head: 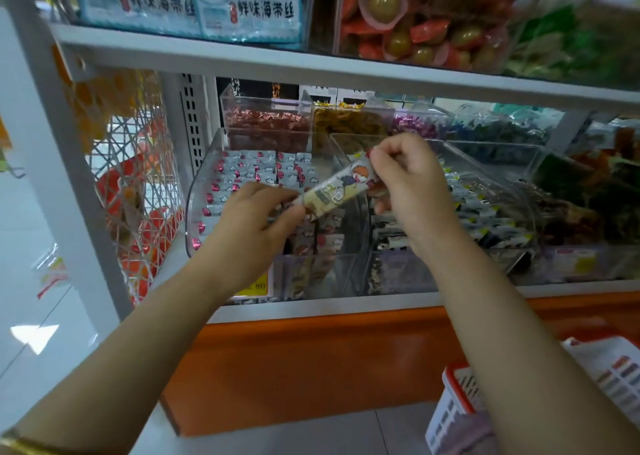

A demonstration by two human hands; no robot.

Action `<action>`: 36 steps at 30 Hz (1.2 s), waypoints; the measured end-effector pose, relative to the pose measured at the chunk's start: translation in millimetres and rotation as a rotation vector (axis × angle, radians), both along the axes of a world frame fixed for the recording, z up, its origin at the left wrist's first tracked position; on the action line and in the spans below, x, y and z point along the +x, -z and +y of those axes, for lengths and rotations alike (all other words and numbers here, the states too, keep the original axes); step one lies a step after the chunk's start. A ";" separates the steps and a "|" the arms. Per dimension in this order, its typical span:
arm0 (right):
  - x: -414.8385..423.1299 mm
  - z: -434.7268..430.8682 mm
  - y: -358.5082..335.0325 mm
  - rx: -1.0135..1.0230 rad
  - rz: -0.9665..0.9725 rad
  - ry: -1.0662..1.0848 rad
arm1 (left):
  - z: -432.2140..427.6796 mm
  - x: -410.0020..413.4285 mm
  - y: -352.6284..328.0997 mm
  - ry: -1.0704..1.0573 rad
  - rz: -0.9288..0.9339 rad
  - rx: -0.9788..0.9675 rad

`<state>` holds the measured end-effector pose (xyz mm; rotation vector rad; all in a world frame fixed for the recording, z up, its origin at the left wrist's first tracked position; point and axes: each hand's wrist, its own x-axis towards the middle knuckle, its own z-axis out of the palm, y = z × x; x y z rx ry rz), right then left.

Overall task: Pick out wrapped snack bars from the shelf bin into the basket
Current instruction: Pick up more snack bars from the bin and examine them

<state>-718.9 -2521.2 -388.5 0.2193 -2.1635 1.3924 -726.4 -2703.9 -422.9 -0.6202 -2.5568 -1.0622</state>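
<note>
Glossy cream wrapping, printed with a cartoon figure, is spanning the gap between your fingertips: you are holding one long, flat snack bar (337,191) at a tilt, its lower end toward the left. The fingertips (294,210) of your left hand (249,226) are pinching that lower end, thumb and forefinger closed on the crimped edge. The curled fingers (379,164) of your right hand (408,181) are gripping the upper end, knuckles bunched and facing you. The bar is hanging in the air just above the clear plastic bin (207,164), whose curved, see-through walls are holding rows of small wrapped bars in pink and grey print. Both your bare forearms are reaching up and forward, the wrists angling inward toward each other. A gold-coloured bracelet (20,444) is sitting on your left arm at the bottom corner. Low on your right, the white slotted basket (450,409) with its red rim is showing partly behind your right arm, well apart from the bar. It is sitting in front of the smooth orange base panel (311,357) under the grey shelf edge (346,304).
</note>
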 end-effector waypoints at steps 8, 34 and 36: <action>5.0 3.1 4.5 -0.718 -0.309 -0.294 | -5.0 3.7 -7.8 0.123 -0.413 0.677; -5.1 2.7 18.4 -0.825 -0.301 -0.262 | -15.8 3.0 -13.5 0.231 -0.618 0.932; -3.1 0.9 17.2 -0.749 -0.302 -0.271 | -15.0 1.6 -11.9 0.201 -0.610 0.944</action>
